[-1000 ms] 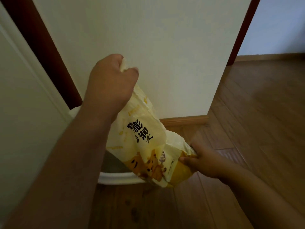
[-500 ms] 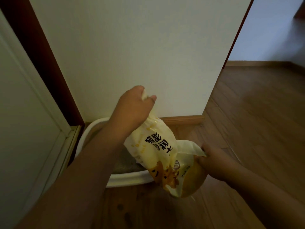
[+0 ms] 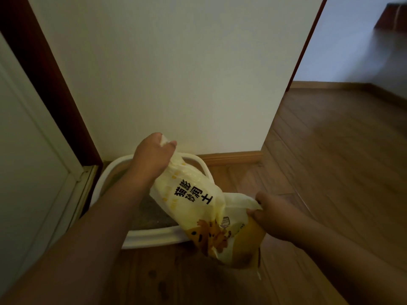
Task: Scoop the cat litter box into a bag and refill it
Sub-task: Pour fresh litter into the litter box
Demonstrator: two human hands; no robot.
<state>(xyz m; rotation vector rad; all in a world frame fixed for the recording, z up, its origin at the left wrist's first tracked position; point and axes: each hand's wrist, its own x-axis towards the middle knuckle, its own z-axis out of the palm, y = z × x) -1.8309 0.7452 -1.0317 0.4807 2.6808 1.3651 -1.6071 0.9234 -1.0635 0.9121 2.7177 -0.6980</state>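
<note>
Here, litter bag [image 3: 193, 208] slanting upper-left to lower-right over litter box [image 3: 152, 236]; left hand [image 3: 152, 155] clutching top, right hand [image 3: 273, 214] pinching lower fold

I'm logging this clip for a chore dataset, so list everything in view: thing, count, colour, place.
litter bag: one, pale yellow with black characters and an orange cartoon, held tilted over the box's right end
litter box: one, white, on the floor against the wall
litter: grey, inside the box
floor: brown wood
wall: cream, behind the box
skirting: light wood, at the wall's foot
left hand: grips the bag's upper end
right hand: grips the bag's lower end
</note>
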